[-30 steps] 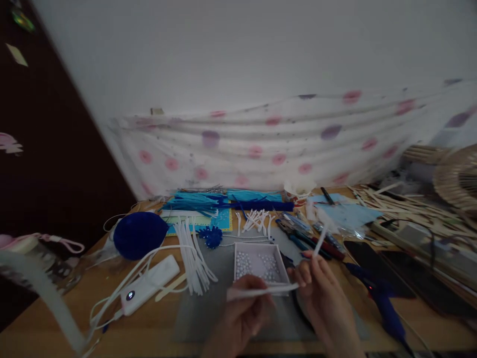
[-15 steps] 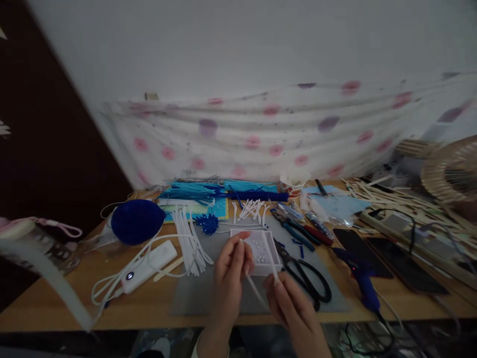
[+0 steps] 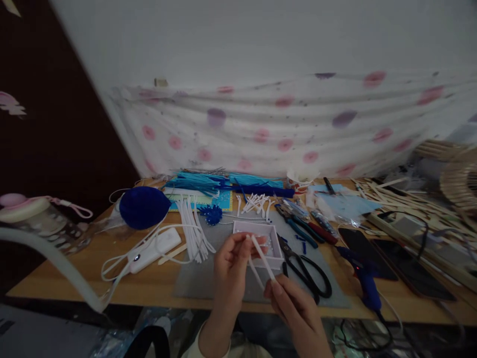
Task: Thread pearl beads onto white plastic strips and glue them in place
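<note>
My left hand (image 3: 231, 261) pinches the tip of a white pipe cleaner (image 3: 256, 272) between thumb and fingers. Lower and to the right, my right hand (image 3: 294, 306) is closed on the same bent pipe cleaner, whose free end slants up toward the left fingertips. Just behind my hands stands a small white box (image 3: 257, 227) with pearl-like beads, partly hidden by the left fingers. Straight white pipe cleaners (image 3: 192, 233) lie in a bundle to the left. Short white twisted pieces (image 3: 256, 203) rest behind the box, near a blue tinsel-like ball (image 3: 211, 215).
Black-handled scissors (image 3: 316, 278) and pliers (image 3: 303, 228) lie right of the box. Farther right are a blue glue gun (image 3: 365, 281), two phones (image 3: 413, 268) and a power strip (image 3: 398, 233). A white corded device (image 3: 156, 251) and a dark blue oval piece (image 3: 144, 208) sit left.
The pipe cleaner's free end has swung up and left, close to my left fingertips. My right hand has stayed low. The view has shifted slightly.
</note>
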Motion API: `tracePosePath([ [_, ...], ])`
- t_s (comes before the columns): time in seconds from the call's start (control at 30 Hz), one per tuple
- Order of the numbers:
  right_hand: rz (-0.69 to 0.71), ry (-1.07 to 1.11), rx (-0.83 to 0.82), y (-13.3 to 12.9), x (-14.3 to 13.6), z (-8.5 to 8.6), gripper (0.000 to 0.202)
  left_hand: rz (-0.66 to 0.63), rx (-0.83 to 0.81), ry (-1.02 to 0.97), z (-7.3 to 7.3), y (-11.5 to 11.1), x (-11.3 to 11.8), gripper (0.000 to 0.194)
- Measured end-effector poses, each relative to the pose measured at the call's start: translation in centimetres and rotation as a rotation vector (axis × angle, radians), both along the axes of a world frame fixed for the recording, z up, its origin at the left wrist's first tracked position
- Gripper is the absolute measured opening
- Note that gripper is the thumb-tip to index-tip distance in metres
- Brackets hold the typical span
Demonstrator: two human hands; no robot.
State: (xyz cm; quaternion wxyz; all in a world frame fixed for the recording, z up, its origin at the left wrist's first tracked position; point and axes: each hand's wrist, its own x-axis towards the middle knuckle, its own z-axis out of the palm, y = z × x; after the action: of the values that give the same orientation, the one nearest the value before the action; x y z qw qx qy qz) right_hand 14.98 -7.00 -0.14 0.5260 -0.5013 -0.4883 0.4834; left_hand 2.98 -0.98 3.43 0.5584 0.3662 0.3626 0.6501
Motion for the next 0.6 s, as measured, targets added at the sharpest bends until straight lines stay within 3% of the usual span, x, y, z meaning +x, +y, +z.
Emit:
tracePosePath([
  [0.27, 0.001, 0.106, -0.036, 0.49, 0.02, -0.55, 0.054, -0.056, -0.014, -0.072, -0.31, -0.28, 0.12, 0.042],
  [0.6, 0.033, 0.059, -0.039, 0.66, 0.27, -0.74, 0.054, -0.089, -0.005, -0.108, -1.01, -0.02, 0.61, 0.038],
])
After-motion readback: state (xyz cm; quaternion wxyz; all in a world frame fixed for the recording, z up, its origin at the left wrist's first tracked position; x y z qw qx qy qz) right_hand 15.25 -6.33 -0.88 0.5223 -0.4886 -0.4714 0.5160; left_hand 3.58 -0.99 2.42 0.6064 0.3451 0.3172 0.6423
